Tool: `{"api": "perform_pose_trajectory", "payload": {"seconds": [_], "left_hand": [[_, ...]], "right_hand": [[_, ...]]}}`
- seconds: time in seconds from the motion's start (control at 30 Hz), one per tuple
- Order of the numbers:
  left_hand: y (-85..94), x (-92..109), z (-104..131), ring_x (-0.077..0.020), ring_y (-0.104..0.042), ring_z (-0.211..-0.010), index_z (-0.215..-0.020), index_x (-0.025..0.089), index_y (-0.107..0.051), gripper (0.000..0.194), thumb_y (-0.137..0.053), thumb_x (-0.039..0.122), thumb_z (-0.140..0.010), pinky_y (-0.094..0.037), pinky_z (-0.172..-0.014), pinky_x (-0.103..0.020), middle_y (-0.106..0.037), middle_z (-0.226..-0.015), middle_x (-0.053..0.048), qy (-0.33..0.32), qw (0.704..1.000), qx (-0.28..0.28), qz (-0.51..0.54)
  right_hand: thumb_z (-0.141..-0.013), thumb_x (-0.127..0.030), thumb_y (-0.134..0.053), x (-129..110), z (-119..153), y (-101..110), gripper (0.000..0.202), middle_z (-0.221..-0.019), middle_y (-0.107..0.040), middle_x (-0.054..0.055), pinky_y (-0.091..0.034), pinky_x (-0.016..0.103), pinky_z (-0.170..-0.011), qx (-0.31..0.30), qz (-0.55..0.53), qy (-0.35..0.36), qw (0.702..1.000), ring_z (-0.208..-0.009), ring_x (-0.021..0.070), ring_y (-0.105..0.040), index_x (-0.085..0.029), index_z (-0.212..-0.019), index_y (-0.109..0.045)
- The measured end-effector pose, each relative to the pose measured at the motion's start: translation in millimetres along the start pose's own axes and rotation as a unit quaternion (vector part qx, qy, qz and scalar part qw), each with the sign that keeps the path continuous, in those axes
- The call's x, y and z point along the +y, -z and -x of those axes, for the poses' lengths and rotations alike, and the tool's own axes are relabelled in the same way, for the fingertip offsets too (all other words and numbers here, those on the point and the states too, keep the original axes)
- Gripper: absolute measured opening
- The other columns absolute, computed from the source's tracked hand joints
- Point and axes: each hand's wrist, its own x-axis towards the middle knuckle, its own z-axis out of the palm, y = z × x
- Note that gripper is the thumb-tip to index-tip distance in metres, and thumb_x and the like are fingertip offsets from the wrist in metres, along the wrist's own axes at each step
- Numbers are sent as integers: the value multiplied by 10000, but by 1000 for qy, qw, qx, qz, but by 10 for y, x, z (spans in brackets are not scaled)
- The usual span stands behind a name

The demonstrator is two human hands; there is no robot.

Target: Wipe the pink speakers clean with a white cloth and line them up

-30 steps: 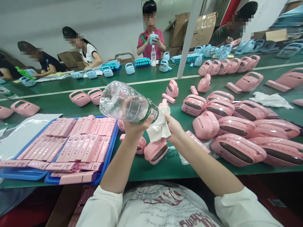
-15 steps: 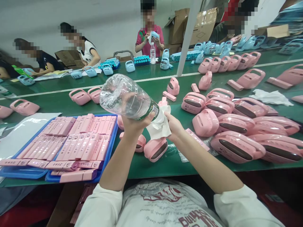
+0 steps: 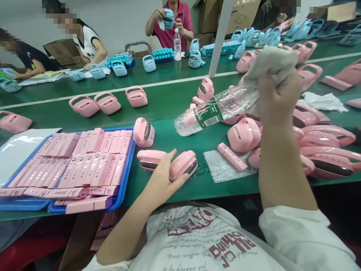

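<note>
My right hand [image 3: 278,94] is raised over the right side of the table. It is closed around a crumpled white cloth [image 3: 272,60] and the end of a clear plastic bottle [image 3: 208,113] with a green label. The bottle slants down to the left, its other end over the table. Low in front of me, my left hand [image 3: 162,177] has its thumb and fingers spread about a pink handled plastic case [image 3: 183,165] with a dark panel. Whether it grips the case is unclear. Another pink case [image 3: 149,159] lies just behind that hand, and one stands upright [image 3: 143,132] farther back.
A blue tray [image 3: 125,177] of pink bars stands at left. A loose pink bar [image 3: 232,157] lies on a clear wrap sheet [image 3: 214,169]. Several pink cases crowd the right. Across the green table [image 3: 169,88], co-workers handle blue cases; a post [image 3: 221,41] stands between.
My left hand has let go of the bottle and come down to the pink case. My right hand has risen to the right with the cloth and bottle. The view has shifted slightly.
</note>
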Motion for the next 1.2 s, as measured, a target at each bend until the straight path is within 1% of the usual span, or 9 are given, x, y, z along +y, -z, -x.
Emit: {"api": "perform_pose_trajectory", "payload": {"seconds": [0.13, 0.33, 0.5, 0.6, 0.7, 0.77, 0.93, 1.07, 1.2], "left_hand": [[-201, -17, 163, -262, -583, -1231, -1294, 145, -516, 408, -528, 228, -895, -464, -1052, -429, -621, -1309, -156, -37, 995, 58, -74], [-338, 15, 129, -218, -647, -885, -700, 184, -580, 116, -686, 215, -734, -540, -801, -360, -690, -931, -75, -111, 981, 141, -71], [-397, -31, 144, -247, -661, -994, -651, 180, -584, 157, -647, 270, -762, -549, -838, -375, -667, -999, -95, -33, 987, 119, 101], [-422, -97, 174, -283, -637, -1121, -752, 173, -672, 134, -663, 301, -791, -534, -920, -397, -677, -1139, -114, -34, 984, 107, 138], [-460, -158, 231, -278, -591, -1221, -1059, 191, -713, 251, -607, 312, -867, -479, -1033, -423, -656, -1263, -108, -63, 982, 99, 149], [-501, -184, 273, -286, -532, -1297, -1241, 199, -649, 376, -577, 331, -897, -425, -1096, -454, -627, -1325, -109, -86, 980, 100, 149], [-584, -209, 320, -312, -460, -1362, -1415, 192, -504, 504, -454, 408, -962, -369, -1137, -523, -562, -1406, -123, -141, 972, 108, 151], [-578, -238, 310, -296, -489, -1340, -1391, 206, -538, 468, -363, 379, -993, -384, -1143, -494, -563, -1411, -94, -141, 966, 120, 182], [-602, -261, 299, -314, -510, -1319, -1360, 204, -575, 472, -346, 385, -989, -390, -1136, -508, -596, -1374, -91, -130, 964, 126, 196]], "right_hand": [[-896, -294, -556, -91, 54, -56, 160, -874, -674, 54, -424, 318, -735, -153, 240, 155, 946, -820, 181, -604, -177, -918, -663], [-855, -164, -536, -141, 313, -398, 179, -993, -676, 119, -401, 324, -708, -292, 397, 190, 849, -910, 244, -607, -133, -999, -640], [-939, -201, -469, -225, 160, -350, 170, -922, -675, 103, -412, 323, -737, -244, 347, 162, 891, -871, 228, -587, -162, -936, -634], [-1017, -383, -336, -290, 191, -158, 422, -752, -598, 71, -412, 326, -670, -59, 277, 199, 938, -692, 194, -548, -147, -865, -652], [-982, -530, -372, -279, 591, 27, 501, -680, -526, 39, -442, 365, -724, 99, 217, 235, 942, -687, 206, -575, -150, -852, -671], [-992, -366, -445, -208, 1057, 53, 290, -755, -608, 45, -468, 395, -821, 104, 172, 200, 959, -831, 236, -640, -201, -960, -681], [-990, -232, -348, -62, 2399, -134, 419, -1226, -679, 100, -563, 395, -929, -210, 48, 106, 971, -1146, 228, -649, -233, -1389, -477], [-987, -271, -224, -139, 3050, -129, 579, -1537, -412, 49, -284, 454, -1213, -236, 88, 194, 948, -1506, 202, -166, -212, -1558, -153], [-997, -313, -227, -140, 3070, -74, 588, -1585, -326, 0, -138, 366, -1255, -268, 62, 184, 943, -1515, 155, -96, -223, -1565, -104]]}}
